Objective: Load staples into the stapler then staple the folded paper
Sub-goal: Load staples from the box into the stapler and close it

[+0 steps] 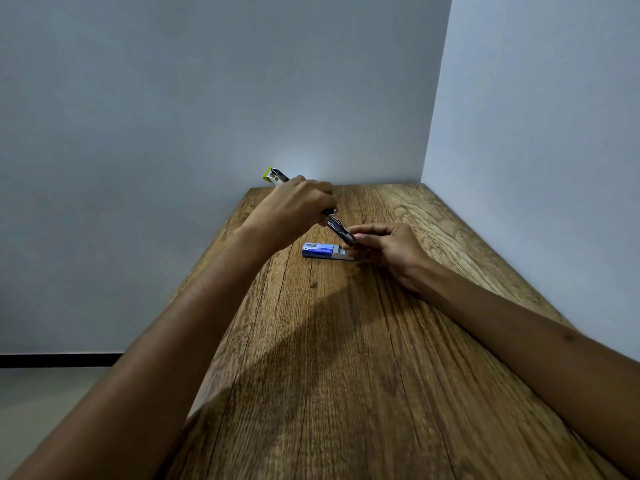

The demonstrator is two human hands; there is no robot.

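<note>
My left hand (298,206) grips an opened stapler (337,226) and holds it tilted above the wooden table (346,358). The stapler's yellow-green end (273,175) sticks out behind my knuckles; its metal channel slants down to the right. My right hand (388,247) pinches at the lower tip of that channel. Whether a strip of staples sits between those fingers is hidden. A blue staple box (317,250) lies on the table just below, its grey inner tray (344,255) slid out to the right. No folded paper is in view.
The table runs into a corner of two pale walls (519,133), at the back and along the right. Its left edge drops to a light floor with a dark skirting line (59,360).
</note>
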